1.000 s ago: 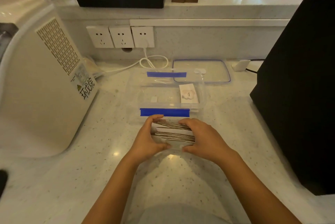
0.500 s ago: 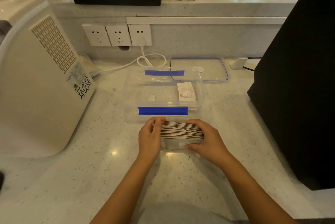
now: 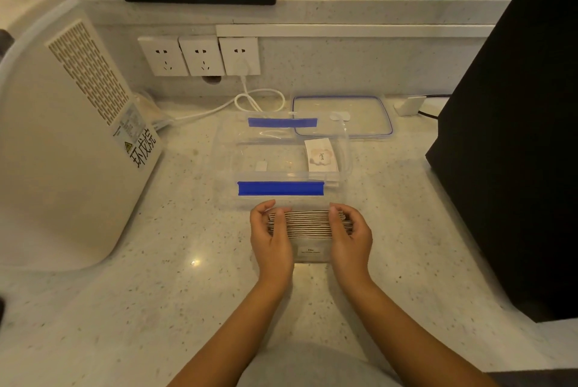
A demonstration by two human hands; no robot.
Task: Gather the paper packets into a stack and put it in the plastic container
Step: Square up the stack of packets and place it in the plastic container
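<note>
A stack of paper packets stands on edge on the counter, its brown edges up and a white labelled face toward me. My left hand presses its left end and my right hand its right end. Just behind the stack sits the clear plastic container with blue tape strips on its near and far rims. One white packet marked "love" lies inside it at the right.
The container's lid lies flat behind it to the right. A large white appliance fills the left side, and a black box stands at the right. A white cable runs from the wall sockets.
The packets were uneven between my hands and are now squared into a neat block. My hands shifted from the top of the stack to its two ends.
</note>
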